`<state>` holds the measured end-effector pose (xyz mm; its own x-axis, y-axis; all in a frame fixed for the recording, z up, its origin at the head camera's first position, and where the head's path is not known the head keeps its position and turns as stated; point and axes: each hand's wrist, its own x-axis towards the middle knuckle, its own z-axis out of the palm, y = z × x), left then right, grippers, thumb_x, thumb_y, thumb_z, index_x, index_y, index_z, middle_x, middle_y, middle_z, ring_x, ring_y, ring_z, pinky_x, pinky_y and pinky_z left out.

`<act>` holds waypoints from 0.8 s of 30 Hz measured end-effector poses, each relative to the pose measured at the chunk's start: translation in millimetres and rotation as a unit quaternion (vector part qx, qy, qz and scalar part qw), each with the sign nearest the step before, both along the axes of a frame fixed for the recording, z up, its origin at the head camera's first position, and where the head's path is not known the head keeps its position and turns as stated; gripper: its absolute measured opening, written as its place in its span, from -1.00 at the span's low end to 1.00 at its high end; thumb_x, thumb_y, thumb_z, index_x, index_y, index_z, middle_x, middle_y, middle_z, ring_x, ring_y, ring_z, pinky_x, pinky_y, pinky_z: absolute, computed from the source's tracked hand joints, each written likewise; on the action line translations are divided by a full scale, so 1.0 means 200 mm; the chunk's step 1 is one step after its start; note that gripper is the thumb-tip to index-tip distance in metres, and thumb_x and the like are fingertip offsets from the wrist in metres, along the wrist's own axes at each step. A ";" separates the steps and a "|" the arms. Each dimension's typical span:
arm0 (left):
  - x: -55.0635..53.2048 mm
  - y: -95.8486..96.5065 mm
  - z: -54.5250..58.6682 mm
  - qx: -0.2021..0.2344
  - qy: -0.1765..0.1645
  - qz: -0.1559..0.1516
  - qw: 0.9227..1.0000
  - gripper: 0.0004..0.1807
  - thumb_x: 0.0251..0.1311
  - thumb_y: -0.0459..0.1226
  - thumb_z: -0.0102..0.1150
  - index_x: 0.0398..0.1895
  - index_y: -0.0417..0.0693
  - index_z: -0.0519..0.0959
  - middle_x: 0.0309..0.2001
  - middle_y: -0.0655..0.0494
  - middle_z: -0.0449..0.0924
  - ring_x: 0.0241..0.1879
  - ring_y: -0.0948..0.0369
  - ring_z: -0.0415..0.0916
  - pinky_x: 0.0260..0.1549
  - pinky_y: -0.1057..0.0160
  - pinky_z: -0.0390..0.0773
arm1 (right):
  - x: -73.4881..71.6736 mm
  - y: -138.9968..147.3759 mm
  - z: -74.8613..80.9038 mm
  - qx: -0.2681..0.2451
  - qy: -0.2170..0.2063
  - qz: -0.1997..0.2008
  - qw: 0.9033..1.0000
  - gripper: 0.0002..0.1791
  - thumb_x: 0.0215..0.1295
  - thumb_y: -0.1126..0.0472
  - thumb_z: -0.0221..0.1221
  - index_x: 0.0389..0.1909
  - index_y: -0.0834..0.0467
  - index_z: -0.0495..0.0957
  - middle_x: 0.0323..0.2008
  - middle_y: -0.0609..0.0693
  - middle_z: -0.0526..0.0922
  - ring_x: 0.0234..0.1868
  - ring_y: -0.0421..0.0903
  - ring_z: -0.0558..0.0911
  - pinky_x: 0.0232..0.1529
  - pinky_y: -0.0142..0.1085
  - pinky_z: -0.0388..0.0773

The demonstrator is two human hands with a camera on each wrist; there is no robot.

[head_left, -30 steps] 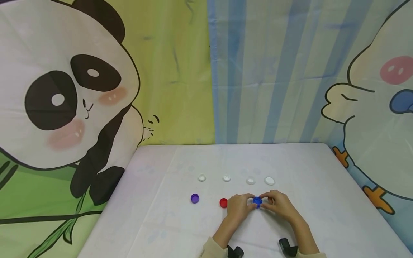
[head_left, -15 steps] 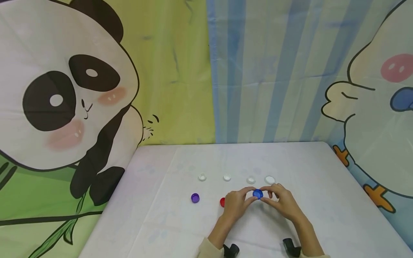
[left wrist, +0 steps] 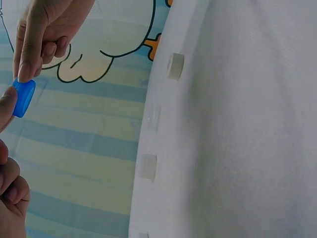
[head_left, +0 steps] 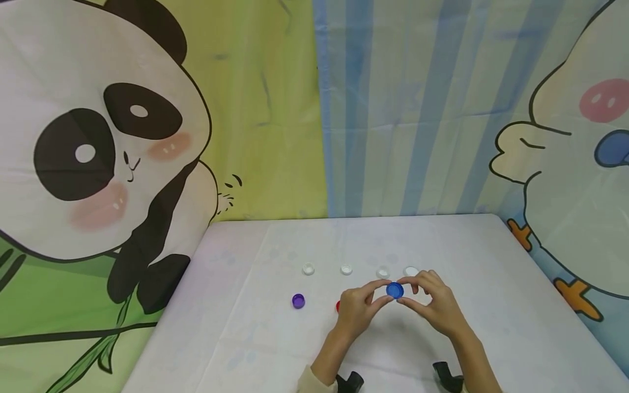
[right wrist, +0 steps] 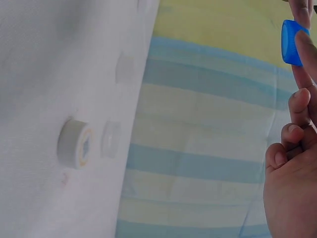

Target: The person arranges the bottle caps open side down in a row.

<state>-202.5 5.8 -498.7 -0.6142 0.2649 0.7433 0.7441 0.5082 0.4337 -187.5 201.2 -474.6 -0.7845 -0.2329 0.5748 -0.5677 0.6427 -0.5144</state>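
Observation:
A blue bottle cap (head_left: pixel 395 290) is held above the white table between both hands, its hollow side toward the head view. On its left edge, the thumb and index finger of my left hand (head_left: pixel 355 310) pinch it. My right hand (head_left: pixel 439 308) pinches the opposite edge the same way. Ridges run around the cap's side in the right wrist view, where the right hand's other fingers (right wrist: pixel 292 131) curl in. Partly hidden behind the left hand, a red cap (head_left: pixel 337 307) lies on the table. A purple cap (head_left: pixel 298 301) sits farther left.
Behind the hands, a row of white or clear round pieces lies across the table (head_left: pixel 255 338): one (head_left: pixel 308 268) at left, another (head_left: pixel 346 269), a third (head_left: pixel 383 272), and a larger white one (head_left: pixel 410 271) partly behind the right hand. Printed curtains (head_left: pixel 275 136) stand beyond the table.
Both hands have lifted the blue cap up and away from the table, tilting its hollow side toward the head view. The left hand now covers more of the red cap.

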 end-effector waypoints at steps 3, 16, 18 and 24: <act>0.00 -0.01 0.02 0.010 0.019 -0.015 1.000 -0.66 0.02 -0.07 0.22 -0.10 0.11 0.56 -0.80 0.31 0.12 -0.77 0.50 -0.06 -0.79 0.59 -0.02 | 0.02 -0.01 0.03 -0.009 0.012 0.007 1.000 -0.55 -0.20 0.15 0.42 -0.17 -0.11 0.57 -0.48 -0.29 0.35 -0.29 -0.32 0.27 -0.38 -0.43 0.27; 0.02 -0.03 0.02 0.018 0.022 -0.027 0.999 -0.67 0.04 -0.11 0.21 -0.08 0.09 0.56 -0.80 0.31 0.11 -0.78 0.51 -0.07 -0.81 0.60 -0.01 | 0.02 -0.02 0.03 -0.014 0.020 0.031 0.999 -0.53 -0.21 0.18 0.42 -0.14 -0.03 0.60 -0.39 -0.29 0.42 -0.27 -0.29 0.29 -0.38 -0.48 0.29; 0.02 -0.04 0.02 0.020 0.021 -0.029 0.999 -0.67 0.04 -0.11 0.20 -0.07 0.09 0.56 -0.81 0.31 0.11 -0.78 0.51 -0.07 -0.80 0.60 -0.01 | 0.02 -0.02 0.04 -0.015 0.017 0.032 0.999 -0.53 -0.20 0.18 0.42 -0.14 -0.04 0.60 -0.39 -0.29 0.42 -0.26 -0.28 0.30 -0.36 -0.48 0.30; 0.01 -0.04 0.02 0.026 0.013 -0.028 0.999 -0.67 0.04 -0.09 0.20 -0.08 0.10 0.56 -0.80 0.31 0.12 -0.77 0.51 -0.06 -0.80 0.59 -0.01 | 0.01 -0.02 0.03 -0.018 0.042 0.047 0.998 -0.51 -0.25 0.25 0.44 -0.16 -0.02 0.60 -0.44 -0.29 0.39 -0.32 -0.30 0.27 -0.38 -0.51 0.24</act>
<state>-201.0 -1.5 -494.7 -0.5800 0.2586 0.7725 0.7817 0.4436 0.4384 -186.5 196.3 -468.0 -0.7092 -0.2812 0.6465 -0.6666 0.5663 -0.4848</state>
